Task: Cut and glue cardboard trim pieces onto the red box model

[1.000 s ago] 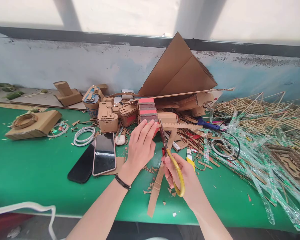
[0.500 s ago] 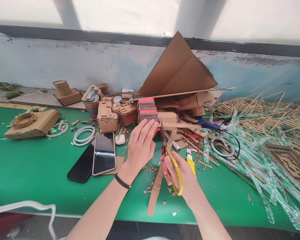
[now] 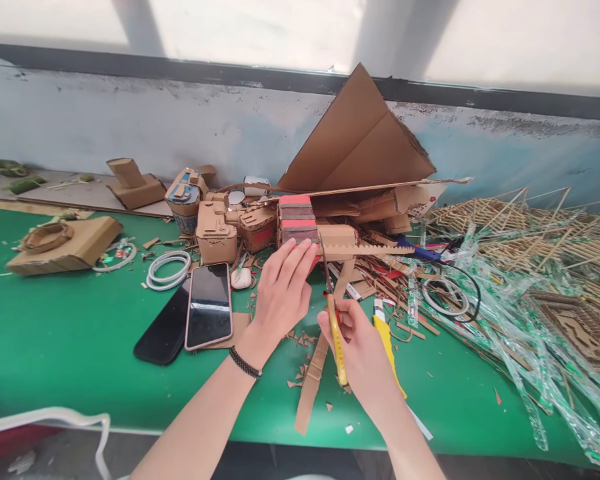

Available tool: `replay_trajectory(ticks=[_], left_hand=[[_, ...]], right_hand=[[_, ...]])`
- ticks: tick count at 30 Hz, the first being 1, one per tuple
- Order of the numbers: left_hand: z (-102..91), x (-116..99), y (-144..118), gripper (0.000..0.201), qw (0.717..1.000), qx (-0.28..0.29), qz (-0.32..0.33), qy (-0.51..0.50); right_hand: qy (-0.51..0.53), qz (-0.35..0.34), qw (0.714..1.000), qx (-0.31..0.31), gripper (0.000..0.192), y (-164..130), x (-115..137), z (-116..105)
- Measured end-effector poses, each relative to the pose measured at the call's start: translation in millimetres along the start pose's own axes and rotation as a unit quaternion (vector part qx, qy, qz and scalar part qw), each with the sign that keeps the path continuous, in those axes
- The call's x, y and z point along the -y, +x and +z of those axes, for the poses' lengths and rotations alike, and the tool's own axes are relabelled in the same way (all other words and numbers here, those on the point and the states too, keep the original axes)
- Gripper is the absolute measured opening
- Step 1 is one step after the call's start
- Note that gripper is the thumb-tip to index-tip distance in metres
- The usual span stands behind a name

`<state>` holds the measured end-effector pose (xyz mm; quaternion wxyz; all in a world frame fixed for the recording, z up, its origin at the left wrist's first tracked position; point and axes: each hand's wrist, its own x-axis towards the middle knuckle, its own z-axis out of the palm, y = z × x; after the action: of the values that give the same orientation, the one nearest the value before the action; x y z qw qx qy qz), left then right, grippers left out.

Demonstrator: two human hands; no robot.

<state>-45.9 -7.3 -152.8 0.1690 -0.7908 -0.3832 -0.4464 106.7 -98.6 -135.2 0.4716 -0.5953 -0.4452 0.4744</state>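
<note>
r hand (image 3: 361, 350) has squeezed the scissors (image 3: 333, 313) shut since a sec ago, blades thru the card strip (image 3: 314, 373); l hand (image 3: 282, 291), fingers out flat, steadies it — cut looks made.

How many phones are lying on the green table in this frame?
2. A phone with a pink-edged case lies screen-up left of the left hand; a black phone lies partly under its left edge. Others may be hidden under the cardboard clutter.

Two phones (image 3: 195, 313), coiled cable (image 3: 169, 270), bamboo sticks (image 3: 525, 230).
</note>
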Motion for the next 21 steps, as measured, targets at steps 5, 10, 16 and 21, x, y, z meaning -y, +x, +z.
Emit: replay_trajectory(ticks=[5, 10, 16, 21], left_hand=[[0.3, -0.2, -0.4, 0.079, 1.000, -0.001, 0.000, -0.001], [0.8, -0.1, -0.3, 0.078, 1.000, -0.008, 0.004, 0.002], [1.0, 0.1, -0.3, 0.079, 1.000, -0.003, 0.003, 0.005], [0.9, -0.1, -0.4, 0.080, 1.000, -0.002, 0.006, 0.009]], right_hand=[[-0.027, -0.003, 1.000, 0.000, 0.041, -0.7, -4.5, -1.8], [0.033, 0.008, 0.999, 0.027, 0.040, -0.8, -0.2, 0.8], [0.176, 0.063, 0.980, 0.064, 0.052, 3.5, 4.4, 5.0], [0.185, 0.078, 0.977, 0.072, 0.055, 4.1, 5.6, 5.3]])
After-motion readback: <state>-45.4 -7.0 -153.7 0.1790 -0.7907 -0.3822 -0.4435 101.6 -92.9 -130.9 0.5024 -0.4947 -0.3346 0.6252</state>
